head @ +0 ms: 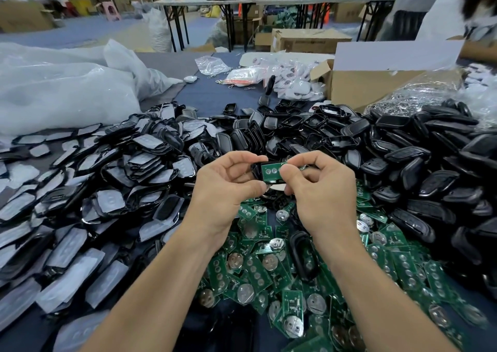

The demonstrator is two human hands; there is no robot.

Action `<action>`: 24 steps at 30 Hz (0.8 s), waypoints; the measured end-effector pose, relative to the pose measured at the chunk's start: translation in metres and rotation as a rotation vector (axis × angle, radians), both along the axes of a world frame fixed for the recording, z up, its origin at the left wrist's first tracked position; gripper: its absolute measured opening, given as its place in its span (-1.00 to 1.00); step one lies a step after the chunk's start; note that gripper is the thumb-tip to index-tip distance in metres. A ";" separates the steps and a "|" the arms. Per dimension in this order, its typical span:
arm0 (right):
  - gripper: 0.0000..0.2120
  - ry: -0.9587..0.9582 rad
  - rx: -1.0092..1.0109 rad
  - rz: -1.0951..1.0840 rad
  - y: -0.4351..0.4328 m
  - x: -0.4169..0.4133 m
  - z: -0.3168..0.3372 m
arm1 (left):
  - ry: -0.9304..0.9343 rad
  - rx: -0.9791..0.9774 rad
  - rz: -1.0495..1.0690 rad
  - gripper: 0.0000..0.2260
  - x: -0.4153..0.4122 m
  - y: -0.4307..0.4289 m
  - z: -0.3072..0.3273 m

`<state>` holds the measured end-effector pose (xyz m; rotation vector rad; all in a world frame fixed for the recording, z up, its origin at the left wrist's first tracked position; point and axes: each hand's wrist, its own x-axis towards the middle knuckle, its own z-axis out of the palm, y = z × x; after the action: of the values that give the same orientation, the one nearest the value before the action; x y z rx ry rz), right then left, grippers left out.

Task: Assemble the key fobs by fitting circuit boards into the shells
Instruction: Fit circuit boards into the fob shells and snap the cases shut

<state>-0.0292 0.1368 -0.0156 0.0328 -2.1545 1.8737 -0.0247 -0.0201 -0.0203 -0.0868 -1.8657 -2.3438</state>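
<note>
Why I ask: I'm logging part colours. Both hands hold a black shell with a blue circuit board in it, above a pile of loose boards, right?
No: the head view shows the circuit board is green, not blue. The left hand and right hand do hold it in a black shell above the pile of loose boards.

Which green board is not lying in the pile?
The green board pinched between the left hand and right hand, sitting in a black shell. All the other green boards lie loose in the pile below the wrists.

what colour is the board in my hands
Green, with silvery round pads; the board shows in the head view.
</note>
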 end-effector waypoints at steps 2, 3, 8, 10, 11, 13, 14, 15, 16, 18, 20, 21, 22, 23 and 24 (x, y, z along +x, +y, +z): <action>-0.87 -0.007 0.014 -0.003 0.000 0.000 0.000 | -0.003 0.003 0.003 -0.57 0.000 0.000 -0.001; -0.87 -0.007 0.024 -0.010 0.000 0.000 0.001 | -0.004 0.005 0.002 -0.58 0.000 0.000 -0.001; -0.87 0.010 0.060 -0.053 -0.002 0.000 0.000 | 0.019 0.011 -0.013 -0.57 0.000 0.003 -0.001; -0.87 0.016 0.074 -0.074 -0.002 0.001 -0.001 | 0.023 0.016 -0.017 -0.58 0.000 0.005 -0.001; -0.86 0.021 0.086 -0.086 -0.003 0.001 -0.002 | 0.020 0.021 -0.019 -0.58 0.001 0.005 -0.002; -0.85 0.029 0.121 -0.115 -0.005 0.003 -0.002 | 0.010 0.032 -0.024 -0.59 0.002 0.006 -0.002; -0.85 0.033 0.133 -0.129 -0.006 0.003 -0.003 | 0.006 0.038 -0.024 -0.59 0.002 0.007 -0.001; -0.85 0.036 0.140 -0.142 -0.007 0.004 -0.003 | 0.001 0.045 -0.022 -0.58 0.003 0.007 -0.001; -0.85 0.038 0.145 -0.154 -0.008 0.003 -0.003 | -0.006 0.053 -0.020 -0.57 0.003 0.007 0.000; -0.85 0.036 0.155 -0.170 -0.009 0.003 -0.002 | -0.028 0.070 -0.015 -0.56 0.003 0.008 0.002; -0.84 0.045 0.163 -0.176 -0.009 0.002 -0.002 | -0.055 0.091 -0.013 -0.56 0.003 0.009 0.003; -0.84 0.051 0.167 -0.180 -0.008 0.002 -0.002 | -0.071 0.108 -0.012 -0.57 0.003 0.010 0.003; -0.84 0.055 0.169 -0.185 -0.008 0.002 -0.002 | -0.088 0.129 -0.010 -0.59 0.004 0.011 0.004; -0.83 0.058 0.173 -0.190 -0.008 0.003 -0.002 | -0.105 0.148 -0.006 -0.61 0.004 0.012 0.004; -0.83 0.062 0.181 -0.197 -0.008 0.003 -0.002 | -0.120 0.159 0.000 -0.62 0.004 0.012 0.004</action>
<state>-0.0259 0.1291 -0.0177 -0.0797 -2.1905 1.5480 -0.0203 -0.0079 -0.0162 0.0734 -1.7194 -2.5396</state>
